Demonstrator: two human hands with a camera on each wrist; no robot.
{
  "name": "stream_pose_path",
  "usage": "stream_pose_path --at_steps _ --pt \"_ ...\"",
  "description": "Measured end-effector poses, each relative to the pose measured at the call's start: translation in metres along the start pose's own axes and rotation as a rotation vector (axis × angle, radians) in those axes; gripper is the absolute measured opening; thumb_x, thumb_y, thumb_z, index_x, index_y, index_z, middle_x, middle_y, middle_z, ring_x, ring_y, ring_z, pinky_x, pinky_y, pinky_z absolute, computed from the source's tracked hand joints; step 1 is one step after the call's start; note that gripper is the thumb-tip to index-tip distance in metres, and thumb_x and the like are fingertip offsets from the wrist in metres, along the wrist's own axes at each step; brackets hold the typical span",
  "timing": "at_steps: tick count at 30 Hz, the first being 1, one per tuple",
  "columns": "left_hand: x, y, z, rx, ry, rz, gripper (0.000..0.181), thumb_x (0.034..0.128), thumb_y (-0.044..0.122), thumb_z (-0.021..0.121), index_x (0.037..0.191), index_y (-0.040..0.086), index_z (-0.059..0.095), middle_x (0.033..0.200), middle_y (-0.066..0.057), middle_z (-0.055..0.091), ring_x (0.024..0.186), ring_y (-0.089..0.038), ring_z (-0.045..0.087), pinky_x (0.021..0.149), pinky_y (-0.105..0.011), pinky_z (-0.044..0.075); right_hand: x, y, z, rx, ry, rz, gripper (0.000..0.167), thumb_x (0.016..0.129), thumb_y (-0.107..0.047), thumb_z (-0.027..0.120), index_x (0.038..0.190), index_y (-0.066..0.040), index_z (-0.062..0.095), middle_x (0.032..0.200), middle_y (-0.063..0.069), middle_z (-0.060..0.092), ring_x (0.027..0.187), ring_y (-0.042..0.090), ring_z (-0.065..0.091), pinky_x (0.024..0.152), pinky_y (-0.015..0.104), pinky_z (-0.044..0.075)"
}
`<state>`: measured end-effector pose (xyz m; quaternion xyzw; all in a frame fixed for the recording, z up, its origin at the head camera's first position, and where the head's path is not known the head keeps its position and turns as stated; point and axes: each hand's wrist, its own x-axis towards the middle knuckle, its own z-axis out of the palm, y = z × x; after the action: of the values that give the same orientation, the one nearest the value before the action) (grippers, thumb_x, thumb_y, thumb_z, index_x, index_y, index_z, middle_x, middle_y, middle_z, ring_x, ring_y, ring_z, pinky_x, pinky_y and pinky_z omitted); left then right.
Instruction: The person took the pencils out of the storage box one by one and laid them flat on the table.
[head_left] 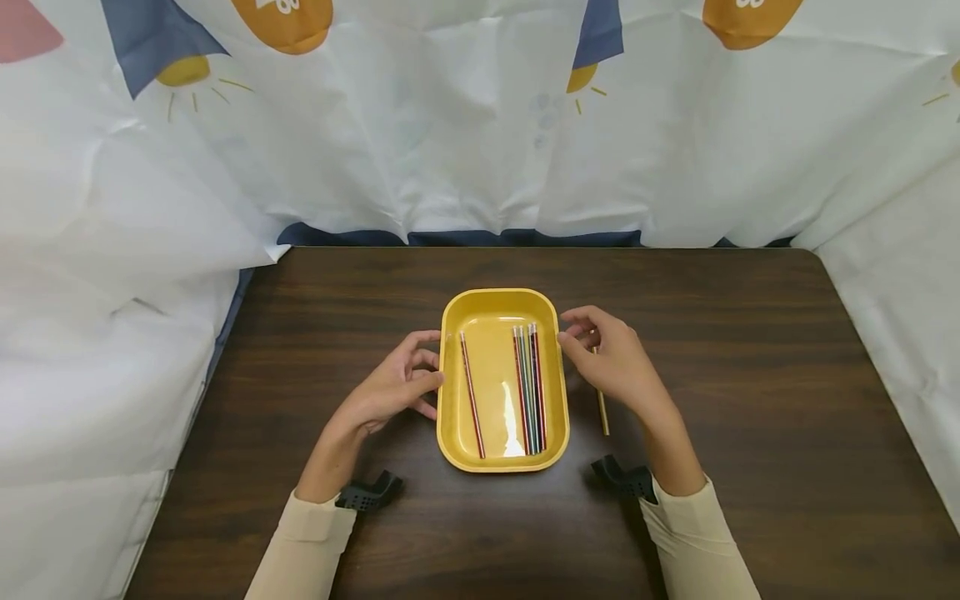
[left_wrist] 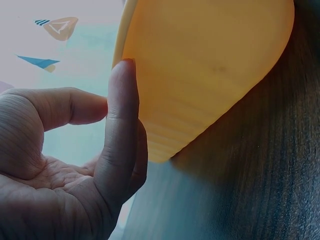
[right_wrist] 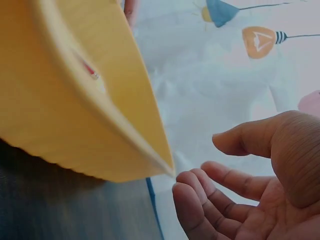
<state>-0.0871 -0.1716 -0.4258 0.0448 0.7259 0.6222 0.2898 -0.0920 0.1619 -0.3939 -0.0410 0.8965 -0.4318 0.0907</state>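
A yellow tray [head_left: 491, 312] with rounded corners lies between the hands, holding pencils. One red pencil [head_left: 472, 396] lies alone on the left, while several pencils [head_left: 529, 387] in mixed colours lie side by side on the right. My left hand [head_left: 393, 383] touches the tray's left side, thumb and fingertips at the rim; in the left wrist view a straight finger lies against the outer wall. Beside the right rim is my right hand [head_left: 611, 358], its fingers loosely bent with nothing between them. A gold pencil [head_left: 603, 412] lies on the table, partly hidden beneath that hand.
The dark wooden table [head_left: 750, 375] extends around the tray. White printed cloth [head_left: 480, 150] hangs behind the table and along both sides. A black wrist mount [head_left: 369, 492] is on the left wrist, and another wrist mount [head_left: 624, 479] is on the right.
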Motion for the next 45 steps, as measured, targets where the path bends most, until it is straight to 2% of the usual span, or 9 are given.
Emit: stream_pose_path --at_steps 9,17,26,28,32,36,39,42,45 --pt "0.001 0.002 -0.001 -0.007 0.002 0.004 0.07 0.1015 0.006 0.062 0.161 0.01 0.025 0.129 -0.03 0.052 0.099 -0.031 0.074 0.069 -0.048 0.069 0.017 -0.023 0.005 -0.043 -0.094 -0.053 0.045 0.103 -0.024 0.068 0.142 -0.003 0.06 0.123 0.016 0.069 0.108 0.032 0.069 0.089 0.046 0.065" --pt "0.0 0.004 -0.001 -0.008 -0.002 0.012 0.07 0.1016 0.005 0.062 0.161 0.01 0.024 0.128 -0.03 0.052 0.099 -0.03 0.074 0.069 -0.047 0.069 0.021 -0.044 0.021 -0.136 -0.125 -0.057 0.049 0.101 -0.026 0.068 0.144 -0.004 0.059 0.122 0.017 0.07 0.105 0.029 0.071 0.089 0.045 0.066" --pt "0.0 0.002 -0.001 -0.008 0.011 0.0 0.07 0.101 0.004 0.061 0.161 0.011 0.025 0.128 -0.029 0.053 0.098 -0.029 0.074 0.068 -0.047 0.069 0.031 -0.048 0.039 -0.244 -0.166 -0.06 0.05 0.102 -0.026 0.067 0.144 0.0 0.059 0.127 0.021 0.074 0.106 0.032 0.075 0.089 0.048 0.065" --pt "0.0 0.001 -0.001 -0.006 0.01 0.001 0.071 0.1009 0.004 0.061 0.161 0.01 0.025 0.127 -0.029 0.053 0.098 -0.029 0.074 0.068 -0.047 0.069 0.033 -0.049 0.043 -0.267 -0.175 -0.057 0.05 0.102 -0.025 0.066 0.143 0.001 0.06 0.126 0.02 0.074 0.099 0.03 0.074 0.086 0.045 0.064" --pt "-0.001 0.001 -0.001 -0.01 0.011 -0.003 0.07 0.101 0.004 0.061 0.161 0.011 0.025 0.128 -0.028 0.053 0.099 -0.03 0.073 0.068 -0.047 0.069 0.036 -0.053 0.047 -0.286 -0.22 -0.036 0.051 0.102 -0.026 0.065 0.144 0.002 0.059 0.102 0.015 0.075 0.069 0.02 0.062 0.065 0.032 0.055" --pt "0.0 0.0 -0.001 -0.017 0.005 -0.004 0.07 0.1014 0.004 0.061 0.161 0.011 0.024 0.129 -0.03 0.052 0.1 -0.032 0.073 0.069 -0.048 0.069 0.04 -0.056 0.05 -0.292 -0.263 -0.009 0.049 0.102 -0.026 0.064 0.141 0.003 0.059 0.071 0.006 0.056 0.052 0.016 0.043 0.051 0.026 0.039" --pt "0.0 0.0 -0.001 -0.016 0.001 -0.001 0.07 0.1015 0.004 0.061 0.161 0.01 0.024 0.13 -0.031 0.051 0.1 -0.033 0.073 0.069 -0.047 0.069 0.043 -0.057 0.053 -0.334 -0.273 -0.003 0.042 0.101 -0.026 0.065 0.131 0.003 0.063 0.072 0.004 0.05 0.058 0.018 0.045 0.053 0.027 0.039" --pt "0.0 0.0 -0.001 -0.017 0.001 -0.002 0.07 0.1014 0.005 0.061 0.161 0.01 0.025 0.13 -0.03 0.052 0.1 -0.032 0.073 0.069 -0.047 0.069 0.045 -0.056 0.057 -0.381 -0.275 0.009 0.036 0.1 -0.028 0.067 0.119 0.002 0.064 0.079 0.008 0.053 0.065 0.022 0.052 0.056 0.029 0.042" --pt "0.0 -0.001 -0.001 -0.02 -0.005 0.001 0.07 0.1011 0.005 0.061 0.161 0.01 0.025 0.13 -0.031 0.052 0.1 -0.032 0.073 0.069 -0.047 0.069 0.047 -0.053 0.06 -0.399 -0.278 0.024 0.035 0.098 -0.027 0.069 0.115 0.002 0.062 0.08 0.009 0.054 0.065 0.023 0.055 0.055 0.027 0.044"
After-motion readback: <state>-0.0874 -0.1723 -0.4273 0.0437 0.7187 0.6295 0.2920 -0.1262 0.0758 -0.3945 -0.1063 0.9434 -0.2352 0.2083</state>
